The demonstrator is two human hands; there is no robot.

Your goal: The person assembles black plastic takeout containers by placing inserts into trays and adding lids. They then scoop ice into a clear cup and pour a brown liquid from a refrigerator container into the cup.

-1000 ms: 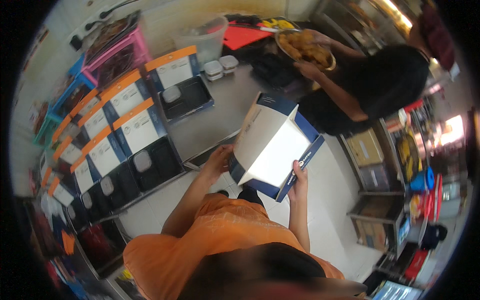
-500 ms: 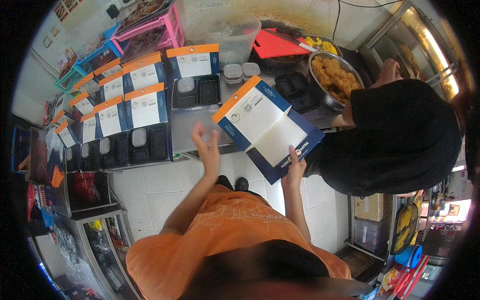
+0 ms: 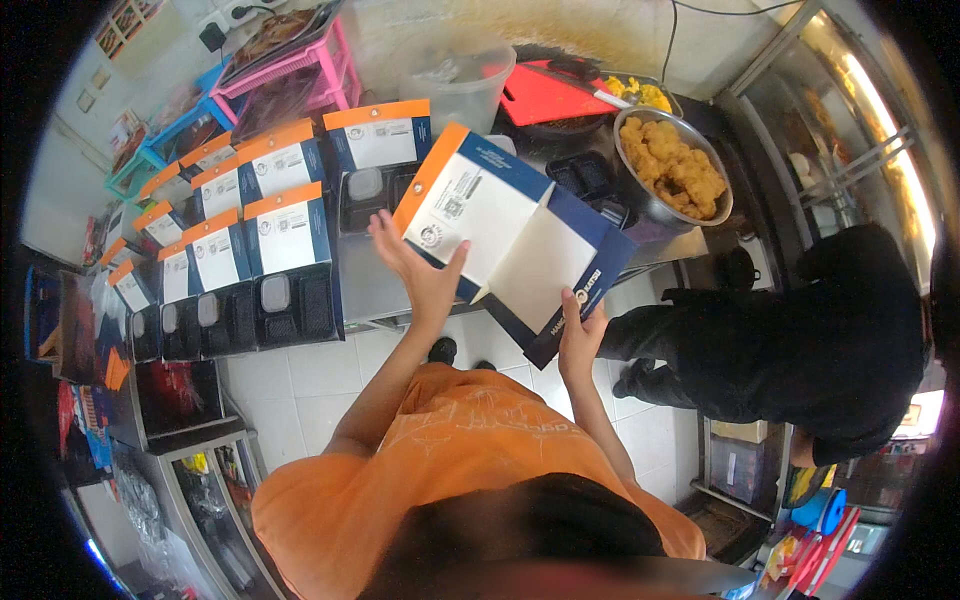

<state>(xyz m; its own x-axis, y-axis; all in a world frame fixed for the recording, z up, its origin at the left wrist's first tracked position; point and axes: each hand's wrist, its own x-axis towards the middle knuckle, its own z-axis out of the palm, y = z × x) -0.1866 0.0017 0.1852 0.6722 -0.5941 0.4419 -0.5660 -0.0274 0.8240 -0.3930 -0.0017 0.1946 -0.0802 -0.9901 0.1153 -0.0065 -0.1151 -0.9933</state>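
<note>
An unfolded cardboard meal box (image 3: pixel 535 250), white inside with navy and orange borders, is tilted in front of me above the counter's front edge. My right hand (image 3: pixel 580 335) grips its near right edge, thumb on top and the other fingers mostly hidden beneath. At its left edge, my left hand (image 3: pixel 422 275) has fingers and thumb spread; the thumb overlaps the white panel, and whether it presses there I cannot tell. Behind the box, a black compartment tray with a small lidded cup (image 3: pixel 364 185) is partly covered. Another black tray (image 3: pixel 583 178) lies to the right.
Several open boxes (image 3: pixel 290 232) with black trays and lidded cups line the left counter. A steel bowl (image 3: pixel 655 205) of fried food stands back right, near a red cutting board (image 3: pixel 560 92) with a knife. A co-worker in black (image 3: pixel 800 350) bends at the right.
My left hand has moved up to the box's left edge. The box has shifted slightly left. The co-worker has moved away from the bowl, toward the lower right.
</note>
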